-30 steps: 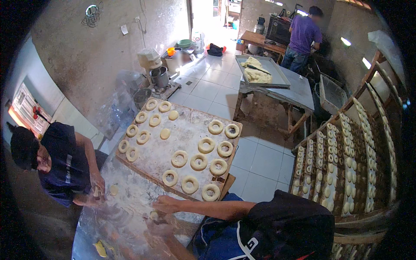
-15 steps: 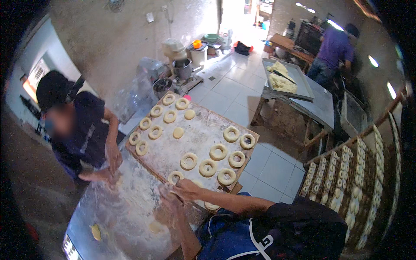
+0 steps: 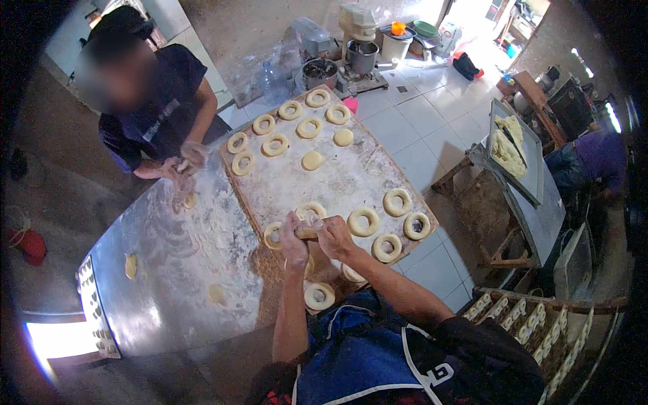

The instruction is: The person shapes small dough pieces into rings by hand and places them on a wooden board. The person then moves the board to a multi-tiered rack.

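My left hand [image 3: 294, 241] and my right hand [image 3: 335, 237] meet above the near part of a floured wooden board [image 3: 358, 158]. Between their fingers is a small piece of dough [image 3: 307, 233], partly covered by the fingers; both hands are closed on it. Dough rings lie around my hands: one ring [image 3: 310, 210] just beyond them, another [image 3: 273, 235] beside the left hand, and one [image 3: 364, 221] to the right. A further ring [image 3: 319, 295] rests near the board's front edge. Two flat dough discs [image 3: 312, 160] sit farther up the board.
Left of the board spreads a floured metal table [image 3: 162, 277] with dough scraps [image 3: 216, 293]. Across it a co-worker [image 3: 152, 111] handles dough. Mixers [image 3: 361, 50] stand by the far wall. At right are a tray of dough [image 3: 533, 162] and a rack of dough pieces [image 3: 540, 331].
The view has swung, so the board now appears more central. My hands have moved from the board's left edge to over its near part, with the dough piece now visible between them.
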